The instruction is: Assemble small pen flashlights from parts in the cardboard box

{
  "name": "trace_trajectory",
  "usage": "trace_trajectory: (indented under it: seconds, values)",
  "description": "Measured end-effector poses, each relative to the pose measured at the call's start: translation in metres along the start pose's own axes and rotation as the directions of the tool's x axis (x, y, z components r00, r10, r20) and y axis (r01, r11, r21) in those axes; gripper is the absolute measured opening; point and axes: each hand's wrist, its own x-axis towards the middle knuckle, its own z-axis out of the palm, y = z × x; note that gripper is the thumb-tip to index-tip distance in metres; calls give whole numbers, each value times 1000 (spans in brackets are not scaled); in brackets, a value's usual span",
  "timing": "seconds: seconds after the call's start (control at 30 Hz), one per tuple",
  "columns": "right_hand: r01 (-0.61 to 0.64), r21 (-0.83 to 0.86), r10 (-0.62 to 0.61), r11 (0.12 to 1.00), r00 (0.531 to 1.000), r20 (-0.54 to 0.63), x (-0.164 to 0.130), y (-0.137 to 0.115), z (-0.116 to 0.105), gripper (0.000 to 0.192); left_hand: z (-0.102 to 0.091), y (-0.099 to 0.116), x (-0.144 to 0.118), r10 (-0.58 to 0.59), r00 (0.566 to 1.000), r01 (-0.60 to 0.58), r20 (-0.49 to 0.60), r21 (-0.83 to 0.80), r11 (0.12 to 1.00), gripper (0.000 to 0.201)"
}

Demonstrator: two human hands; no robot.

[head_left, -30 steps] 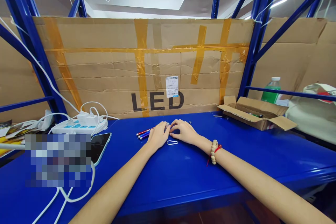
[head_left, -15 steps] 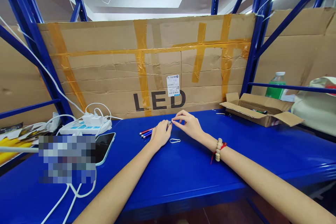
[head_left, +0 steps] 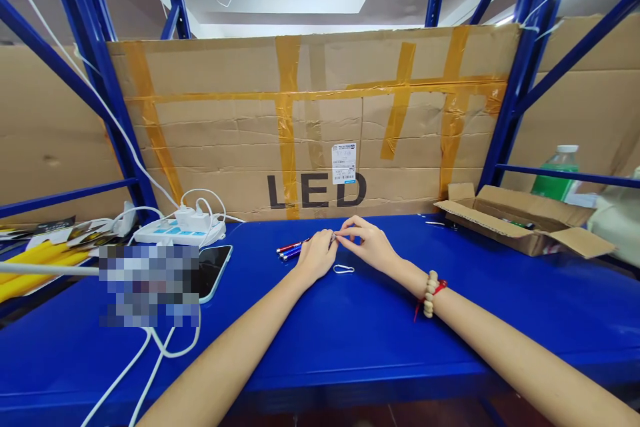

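Several slim red and blue metallic tubes [head_left: 290, 251], pen-like, lie side by side on the blue tabletop, their left ends sticking out from beneath my left hand [head_left: 317, 256]. That hand is closed over them, fingers curled, hiding their right ends. My right hand [head_left: 369, 247] meets its fingertips, thumb and index pinched on a tiny piece too small to name at the tubes' end. Just below, between the hands, lies a silvery snap clip [head_left: 343, 269], touched by neither. A bead bracelet [head_left: 429, 294] and red string circle my right wrist.
On the left are a phone [head_left: 215, 272], a white power strip [head_left: 181, 232] with cables, and yellow items [head_left: 45, 265]. An open cardboard box [head_left: 505, 220] stands at right, with a green bottle [head_left: 556, 172] behind. A tall cardboard sheet [head_left: 225, 140] closes the back.
The view has turned slightly left, so everything sits further right. My right fingers have drawn in, with the index and thumb now closer together at my left fingertips.
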Motion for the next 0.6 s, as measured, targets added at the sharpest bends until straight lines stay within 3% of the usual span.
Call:
trace_trajectory:
  seconds: [0.37, 0.47, 0.6]
  values:
    - [-19, 122, 17, 992, 1000, 15, 2, 2, 2, 22, 1, -2, 0, 12, 1000, -12, 12, -9, 1000, 19]
    - [-104, 160, 103, 982, 995, 12, 4, 4, -2, 26, 1, -2, 1, 28, 1000, -29, -12, -41, 999, 20]
    - [-264, -89, 268, 960, 963, 36, 7, 11, -20, 29, -2, 0, -1, 24, 1000, -25, -19, -74, 997, 18]
